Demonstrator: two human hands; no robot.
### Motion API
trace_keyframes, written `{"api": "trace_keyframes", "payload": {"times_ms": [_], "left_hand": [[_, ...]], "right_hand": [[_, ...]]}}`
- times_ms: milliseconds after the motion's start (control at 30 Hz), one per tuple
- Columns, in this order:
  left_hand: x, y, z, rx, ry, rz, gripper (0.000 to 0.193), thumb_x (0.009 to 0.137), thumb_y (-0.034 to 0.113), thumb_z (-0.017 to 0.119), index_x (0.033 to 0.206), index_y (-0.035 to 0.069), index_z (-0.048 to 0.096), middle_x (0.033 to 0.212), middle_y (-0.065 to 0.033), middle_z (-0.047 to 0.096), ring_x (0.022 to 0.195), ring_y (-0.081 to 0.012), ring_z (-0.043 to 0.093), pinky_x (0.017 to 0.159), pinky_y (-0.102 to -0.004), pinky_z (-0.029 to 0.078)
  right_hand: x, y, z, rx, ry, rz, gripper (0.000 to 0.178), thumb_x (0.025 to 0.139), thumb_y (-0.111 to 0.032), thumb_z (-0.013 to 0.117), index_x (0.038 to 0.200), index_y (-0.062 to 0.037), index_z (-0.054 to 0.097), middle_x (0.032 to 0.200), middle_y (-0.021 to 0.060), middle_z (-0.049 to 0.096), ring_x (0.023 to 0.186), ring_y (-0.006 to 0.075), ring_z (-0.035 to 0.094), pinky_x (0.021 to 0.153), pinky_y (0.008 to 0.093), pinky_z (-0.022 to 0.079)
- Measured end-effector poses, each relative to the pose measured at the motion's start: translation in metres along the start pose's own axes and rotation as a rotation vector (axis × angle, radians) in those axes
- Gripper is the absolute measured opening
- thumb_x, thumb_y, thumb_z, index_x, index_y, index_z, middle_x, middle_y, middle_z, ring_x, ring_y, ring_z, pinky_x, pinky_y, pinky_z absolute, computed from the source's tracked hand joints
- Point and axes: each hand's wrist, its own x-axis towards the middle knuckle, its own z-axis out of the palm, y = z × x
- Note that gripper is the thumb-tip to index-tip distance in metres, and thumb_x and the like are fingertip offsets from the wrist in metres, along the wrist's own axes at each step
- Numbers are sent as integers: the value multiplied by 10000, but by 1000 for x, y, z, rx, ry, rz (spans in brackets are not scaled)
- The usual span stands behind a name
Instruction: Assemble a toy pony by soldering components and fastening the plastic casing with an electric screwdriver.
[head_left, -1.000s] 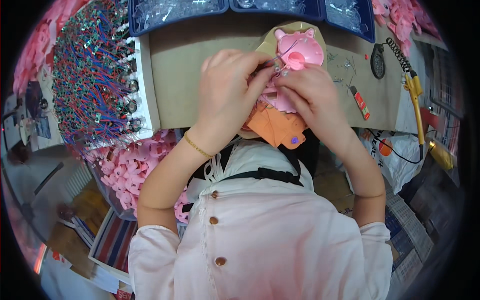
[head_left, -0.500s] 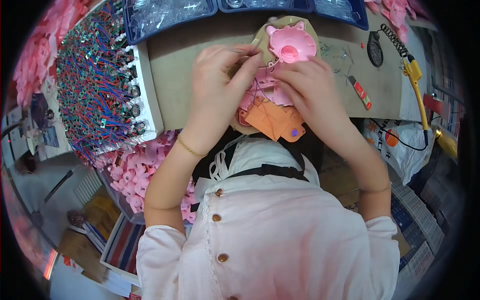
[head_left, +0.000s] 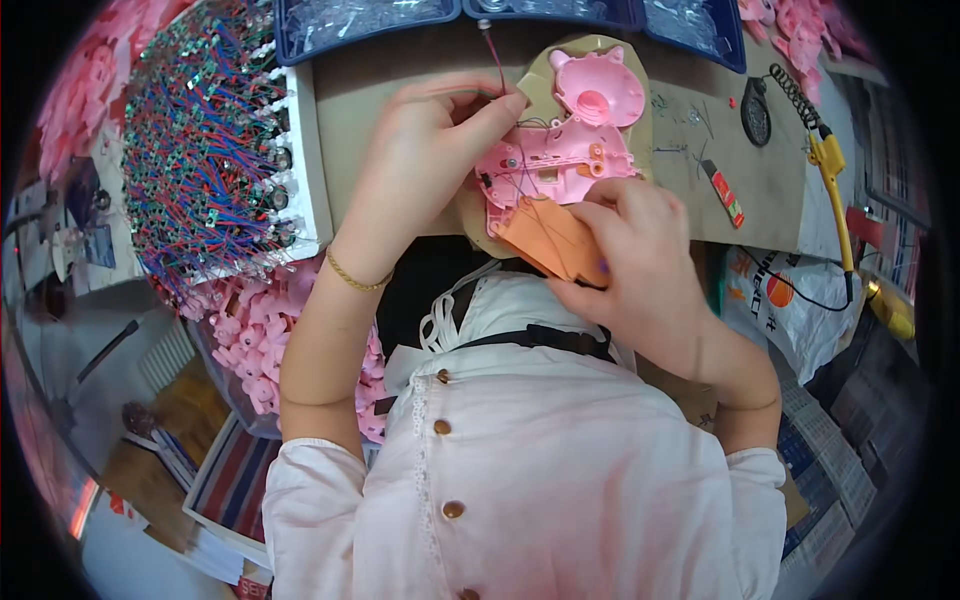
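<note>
A pink plastic toy shell [head_left: 555,148] with a rounded, eared head part lies hollow side up on a tan pad [head_left: 545,75]. Thin dark wires run inside its body. To the left of the shell, my left hand [head_left: 425,150] is closed in a pinch on a thin wire [head_left: 496,52], which sticks up toward the blue trays with a small piece at its tip. My right hand [head_left: 645,240] grips the right side of a flat orange piece [head_left: 545,240] at the shell's near edge. Loose wires lie across this piece, and my fingers hide part of it.
Left stands a white box [head_left: 312,190] packed with wired circuit boards [head_left: 205,150]. Blue trays [head_left: 550,15] of clear parts line the back. A soldering iron [head_left: 830,170], its coiled holder [head_left: 757,105] and a red-black stick [head_left: 722,193] are at right. Pink parts [head_left: 250,345] fill a bin below left.
My right hand has moved down off the shell and taken hold of the orange piece. The shell's body is now uncovered. The wire at my left hand now stands up toward the trays.
</note>
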Motion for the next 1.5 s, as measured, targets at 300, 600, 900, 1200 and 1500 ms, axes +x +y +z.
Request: {"api": "trace_keyframes", "payload": {"times_ms": [300, 600, 900, 1200, 1500], "left_hand": [[-16, -9, 7, -409, 130, 78, 263, 869, 113, 569, 1100, -11, 572, 941, -74, 639, 845, -112, 573, 807, -237, 433], [-70, -53, 10, 778, 245, 745, 412, 745, 96, 658, 1147, 59, 574, 1123, -84, 593, 950, -216, 594, 807, -299, 458], [-72, -51, 7, 962, 120, 730, 464, 736, 187, 670, 1175, 78, 562, 1249, -57, 526, 1113, -185, 507, 921, -372, 365], [-26, 12, 10, 901, 23, 769, 420, 714, 230, 684, 1104, 89, 621, 1092, -25, 615, 993, -241, 547, 841, -356, 395], [-22, 9, 19, 973, -25, 793, 288, 765, 231, 649, 1005, 73, 646, 1054, -10, 628, 1025, -182, 533, 844, -352, 413]], "right_hand": [[34, 35, -4, 91, 112, -239, 558, 622, 11, 686, 1156, -34, 531, 1146, 126, 496, 1033, 291, 518, 831, 351, 468], [51, 33, -19, 94, -22, -216, 590, 570, 5, 718, 1136, -33, 553, 1132, 126, 505, 1003, 302, 539, 836, 357, 468], [46, 43, -15, -7, 24, -317, 584, 571, -105, 745, 1120, -22, 565, 1078, 124, 541, 1024, 302, 530, 832, 381, 466], [29, 55, -27, -137, 144, -169, 432, 649, -209, 726, 1019, -25, 604, 878, 81, 553, 853, 269, 526, 740, 371, 420], [43, 69, -27, 82, 50, -157, 311, 683, -152, 707, 937, 3, 616, 769, 98, 532, 733, 244, 539, 679, 336, 428]]}}
